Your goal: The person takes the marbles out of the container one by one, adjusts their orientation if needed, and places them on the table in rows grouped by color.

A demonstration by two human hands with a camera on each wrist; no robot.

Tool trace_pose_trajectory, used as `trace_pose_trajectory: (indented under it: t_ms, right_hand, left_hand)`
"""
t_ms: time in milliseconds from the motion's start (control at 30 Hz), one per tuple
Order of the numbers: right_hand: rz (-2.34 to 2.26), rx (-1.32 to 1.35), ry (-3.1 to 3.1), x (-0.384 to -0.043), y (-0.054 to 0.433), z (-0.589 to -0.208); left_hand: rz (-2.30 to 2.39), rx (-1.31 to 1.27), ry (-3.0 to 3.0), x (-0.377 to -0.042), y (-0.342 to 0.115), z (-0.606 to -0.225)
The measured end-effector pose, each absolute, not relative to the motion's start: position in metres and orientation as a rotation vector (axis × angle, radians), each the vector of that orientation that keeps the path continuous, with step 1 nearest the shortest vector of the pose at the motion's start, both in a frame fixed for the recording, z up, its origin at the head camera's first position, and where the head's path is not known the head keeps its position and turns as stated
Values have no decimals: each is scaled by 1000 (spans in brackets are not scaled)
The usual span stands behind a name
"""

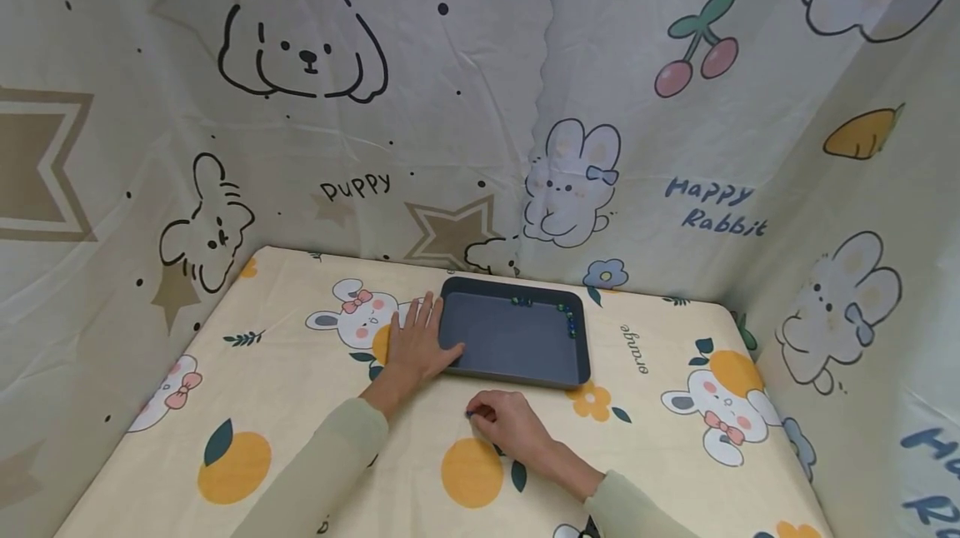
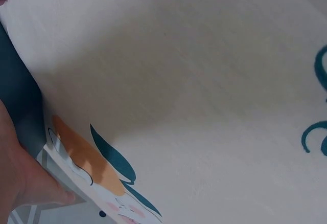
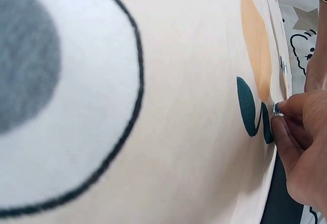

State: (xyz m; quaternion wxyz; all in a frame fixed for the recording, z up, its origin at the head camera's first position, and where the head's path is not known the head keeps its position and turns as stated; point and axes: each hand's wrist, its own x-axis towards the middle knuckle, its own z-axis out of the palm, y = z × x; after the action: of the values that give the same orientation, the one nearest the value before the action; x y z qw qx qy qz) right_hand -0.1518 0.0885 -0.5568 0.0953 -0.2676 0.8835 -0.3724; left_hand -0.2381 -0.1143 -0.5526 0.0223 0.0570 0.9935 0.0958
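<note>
Fabric [image 1: 465,47] hangs behind and beside everything, off-white and printed with a line-drawn puppy [image 1: 303,63], pink cherries [image 1: 718,57] and the words "Happy Rabbit" [image 1: 716,206]. Below it spreads the desk [image 1: 300,405], under a cream cloth patterned with rabbits, oranges and leaves. Two pale green sleeves [image 1: 322,471] reach in from the near side. Toward the far side of the desk lies a dark blue-grey rectangular tray [image 1: 502,342] with a raised rim and rounded corners. Of the hands, the left hand [image 1: 417,345] rests at the tray's left side, its fingers straight and spread and its thumb reaching over the rim, with nothing in its grasp. The right hand [image 1: 513,425] is just in front of the tray, near a printed orange [image 1: 471,473], thumb and forefinger closed in a pinch on a small blue marble [image 3: 277,109]; whether the marble touches the cloth I cannot tell. Inside the tray, more blue and green marbles [image 1: 572,323] line the right wall, and a short cluster [image 1: 522,301] sits by the far wall; they are too small to count surely.
</note>
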Motion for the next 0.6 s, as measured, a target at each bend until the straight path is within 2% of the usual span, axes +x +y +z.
trace_pose_trajectory:
  t_ms: [600]
  right_hand:
    - [-1152, -762, 2650, -154, 93, -552]
  left_hand:
    - [269, 174, 3098, -237, -113, -550]
